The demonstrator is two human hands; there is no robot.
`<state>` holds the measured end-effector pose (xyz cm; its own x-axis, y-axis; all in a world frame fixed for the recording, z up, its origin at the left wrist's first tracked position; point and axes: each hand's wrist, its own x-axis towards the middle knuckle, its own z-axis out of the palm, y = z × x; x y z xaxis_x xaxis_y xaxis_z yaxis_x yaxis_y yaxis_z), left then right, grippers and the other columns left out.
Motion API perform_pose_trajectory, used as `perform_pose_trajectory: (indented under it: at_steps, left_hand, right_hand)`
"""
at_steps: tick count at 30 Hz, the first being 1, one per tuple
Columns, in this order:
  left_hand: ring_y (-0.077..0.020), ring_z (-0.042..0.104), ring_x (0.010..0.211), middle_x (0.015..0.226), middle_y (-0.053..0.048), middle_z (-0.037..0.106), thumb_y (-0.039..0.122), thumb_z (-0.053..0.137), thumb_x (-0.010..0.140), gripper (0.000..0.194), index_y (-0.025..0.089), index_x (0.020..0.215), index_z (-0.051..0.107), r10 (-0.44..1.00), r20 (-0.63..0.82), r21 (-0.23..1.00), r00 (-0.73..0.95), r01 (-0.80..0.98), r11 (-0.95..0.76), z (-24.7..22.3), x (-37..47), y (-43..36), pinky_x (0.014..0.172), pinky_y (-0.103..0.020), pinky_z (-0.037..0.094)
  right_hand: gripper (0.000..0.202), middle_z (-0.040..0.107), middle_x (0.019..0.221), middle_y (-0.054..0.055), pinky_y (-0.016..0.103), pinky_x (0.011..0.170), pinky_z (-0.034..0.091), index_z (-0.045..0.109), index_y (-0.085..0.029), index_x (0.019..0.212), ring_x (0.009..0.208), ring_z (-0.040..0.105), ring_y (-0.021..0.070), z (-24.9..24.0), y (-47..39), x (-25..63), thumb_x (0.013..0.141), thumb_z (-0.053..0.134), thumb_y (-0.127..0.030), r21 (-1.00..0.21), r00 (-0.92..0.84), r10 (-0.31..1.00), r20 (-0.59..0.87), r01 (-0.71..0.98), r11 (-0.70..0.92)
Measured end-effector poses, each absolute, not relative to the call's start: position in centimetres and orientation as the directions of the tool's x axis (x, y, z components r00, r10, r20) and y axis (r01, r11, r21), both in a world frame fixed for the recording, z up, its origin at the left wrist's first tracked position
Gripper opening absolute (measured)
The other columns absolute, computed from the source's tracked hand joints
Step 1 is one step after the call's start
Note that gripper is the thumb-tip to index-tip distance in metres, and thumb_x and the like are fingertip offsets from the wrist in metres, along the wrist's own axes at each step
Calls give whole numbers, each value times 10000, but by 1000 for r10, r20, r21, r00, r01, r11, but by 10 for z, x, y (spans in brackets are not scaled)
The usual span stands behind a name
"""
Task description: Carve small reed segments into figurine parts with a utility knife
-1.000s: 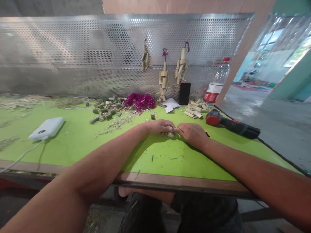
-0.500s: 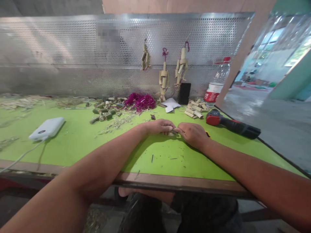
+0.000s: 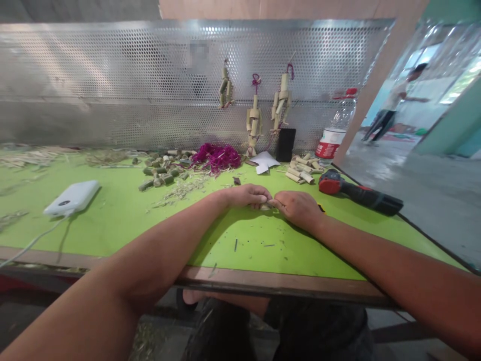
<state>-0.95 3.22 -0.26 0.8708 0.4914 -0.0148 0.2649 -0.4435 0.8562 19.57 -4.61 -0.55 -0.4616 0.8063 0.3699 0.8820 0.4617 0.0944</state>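
Observation:
My left hand [image 3: 253,196] and my right hand [image 3: 296,206] meet fingertip to fingertip over the green table top [image 3: 248,260]. Both are closed in a pinch around something small and pale between them, too hidden to name. Behind my left hand lies a small dark brown scrap [image 3: 236,181]. A yellow and black object [image 3: 322,208] shows partly from behind my right wrist. Pale cut tubes [image 3: 300,169] are heaped beyond my right hand, and a white paper piece [image 3: 264,161] lies behind both hands.
A red and black power tool [image 3: 358,191] lies at right, before a plastic bottle [image 3: 332,135]. Purple string [image 3: 216,158], green-brown pieces [image 3: 161,173] and a white power bank [image 3: 72,197] are leftward. Jointed figures [image 3: 254,120] hang behind. A person [image 3: 394,100] is far right.
A person has come into view in the far right background. The blurred patch on the perforated metal panel has shifted right. My hands have hardly moved.

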Motion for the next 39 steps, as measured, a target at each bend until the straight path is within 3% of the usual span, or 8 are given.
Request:
perform_pose_trajectory:
  at_steps: [4,9,27,34,39]
  left_hand:
    - [-102,523,699,785,-14,575,361,497,899,289,141,1057,601,499,-4,845,867,270,-462,-2,-10,31,676,-243,432]
    - [-106,508,676,792,-18,577,448,489,892,377,139,1078,598,525,-7,805,851,317,-502,0,-10,27,660,-253,427]
    - [-104,493,650,728,-1,539,431,467,906,345,141,1041,593,498,0,799,867,299,-522,1,-8,28,641,-244,404]
    - [-102,484,628,709,-2,528,416,453,916,337,129,1037,584,536,14,810,844,304,-501,0,-6,26,627,-247,401]
    - [-102,489,642,737,-9,537,425,463,909,344,131,1039,587,519,10,804,855,302,-513,0,-7,26,624,-244,408]
  right_hand:
    - [482,675,778,39,277,587,242,630,-199,811,698,565,165,-6,-47,197,966,297,-512,90,-521,796,308,849,521]
    - [474,657,763,48,287,585,229,603,-188,784,676,544,166,-7,-46,198,978,277,-473,82,-405,803,437,907,413]
    - [476,668,787,34,279,589,246,631,-199,831,706,568,163,-6,-46,197,976,285,-492,95,-511,790,340,854,512]
    - [476,656,764,48,290,582,231,594,-186,781,678,550,168,-8,-46,198,983,267,-467,111,-421,800,427,903,416]
    - [469,662,772,39,285,580,227,614,-193,812,680,557,166,-5,-47,196,975,291,-491,113,-459,804,377,885,452]
